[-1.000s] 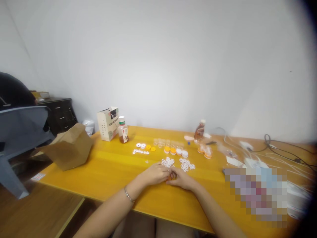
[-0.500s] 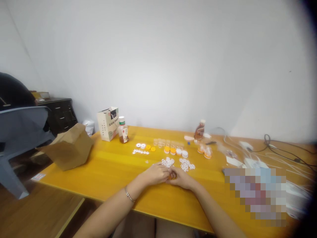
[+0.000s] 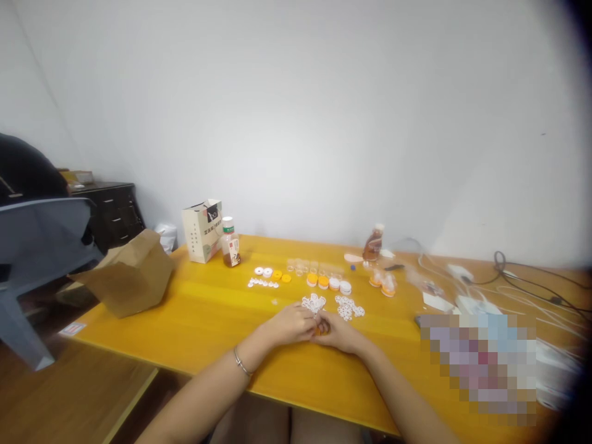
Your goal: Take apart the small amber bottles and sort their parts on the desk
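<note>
My left hand [image 3: 296, 324] and my right hand [image 3: 337, 333] meet over the front middle of the table, fingers curled and tips pressed together. A bit of orange shows between them, too hidden by the fingers to name. Just beyond lie two heaps of small white pieces with holes, a left heap [image 3: 313, 303] and a right heap [image 3: 348, 308]. Behind these stands a row of round lidded containers, with orange lids [image 3: 317, 281] and white lids [image 3: 340, 286]. Clear cups [image 3: 314, 267] line up further back. White discs [image 3: 263, 272], yellow discs [image 3: 282, 277] and small white knobs [image 3: 263, 283] sit to the left.
At left are a brown paper bag [image 3: 134, 274], a printed carton bag [image 3: 202, 233] and a drink bottle [image 3: 230, 243]. Back right holds another bottle [image 3: 372, 243] and orange-based clear containers [image 3: 383, 282]. Cables [image 3: 531, 283] and papers [image 3: 437, 301] spread over the right side. A seated person [image 3: 30, 166] is far left.
</note>
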`<action>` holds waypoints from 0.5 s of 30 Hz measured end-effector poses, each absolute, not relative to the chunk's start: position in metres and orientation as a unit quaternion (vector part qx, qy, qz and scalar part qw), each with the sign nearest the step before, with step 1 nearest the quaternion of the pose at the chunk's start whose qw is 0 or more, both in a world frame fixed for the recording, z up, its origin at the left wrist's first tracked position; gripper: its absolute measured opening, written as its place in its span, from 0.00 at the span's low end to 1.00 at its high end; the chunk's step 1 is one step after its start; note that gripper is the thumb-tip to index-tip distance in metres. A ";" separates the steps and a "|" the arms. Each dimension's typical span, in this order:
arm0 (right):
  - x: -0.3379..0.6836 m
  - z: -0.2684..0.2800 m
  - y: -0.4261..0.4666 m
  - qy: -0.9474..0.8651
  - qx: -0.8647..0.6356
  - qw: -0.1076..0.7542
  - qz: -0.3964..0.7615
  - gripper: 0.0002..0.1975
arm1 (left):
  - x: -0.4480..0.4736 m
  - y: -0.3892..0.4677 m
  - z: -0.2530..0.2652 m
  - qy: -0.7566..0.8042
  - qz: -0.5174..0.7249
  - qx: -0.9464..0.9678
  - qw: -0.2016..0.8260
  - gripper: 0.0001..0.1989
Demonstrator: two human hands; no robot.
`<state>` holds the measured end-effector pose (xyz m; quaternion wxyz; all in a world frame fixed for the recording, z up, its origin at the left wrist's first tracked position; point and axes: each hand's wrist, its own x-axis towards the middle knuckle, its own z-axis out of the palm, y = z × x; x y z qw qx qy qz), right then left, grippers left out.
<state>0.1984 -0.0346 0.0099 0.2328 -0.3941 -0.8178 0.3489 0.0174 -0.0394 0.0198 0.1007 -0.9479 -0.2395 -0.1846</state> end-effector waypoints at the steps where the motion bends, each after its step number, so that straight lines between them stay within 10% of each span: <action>1: 0.199 0.010 -0.035 -0.819 -0.393 0.234 0.347 0.11 | 0.017 -0.039 0.020 -0.242 -0.187 -0.948 0.086 0.06; 15: 0.198 0.019 -0.039 -0.808 -0.420 0.213 0.355 0.12 | 0.009 -0.029 0.021 -0.392 -0.326 -0.809 -0.294 0.10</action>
